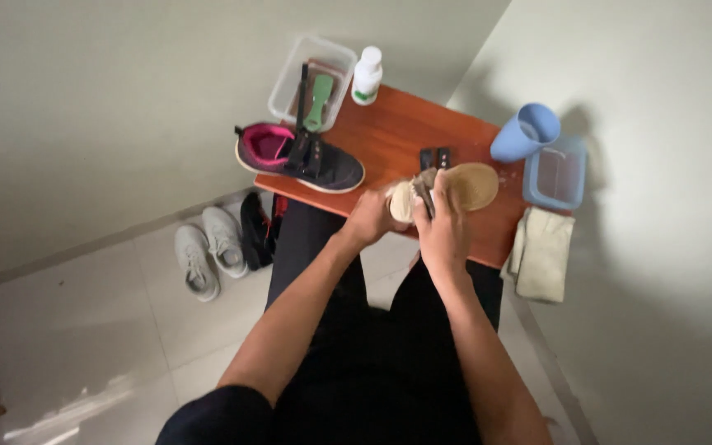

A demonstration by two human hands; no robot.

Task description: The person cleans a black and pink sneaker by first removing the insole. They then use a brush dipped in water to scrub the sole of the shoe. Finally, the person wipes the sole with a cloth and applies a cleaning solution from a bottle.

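At the front edge of a small orange-brown table (393, 136), my left hand (370, 219) grips the heel end of a shoe turned sole up (471, 185), its tan sole facing me. My right hand (442, 232) rests over the middle of that shoe, fingers closed on a small brush (423, 189) pressed against it. A dark sneaker with a pink lining (298, 156) lies on the table's left side, apart from both hands.
A clear plastic box (311, 80) with a green-handled brush and a white bottle (366, 76) stand at the table's back. A blue cup (525, 132), a blue-rimmed container (555, 175) and a beige cloth (543, 251) are at the right. Grey sneakers (208, 247) sit on the floor.
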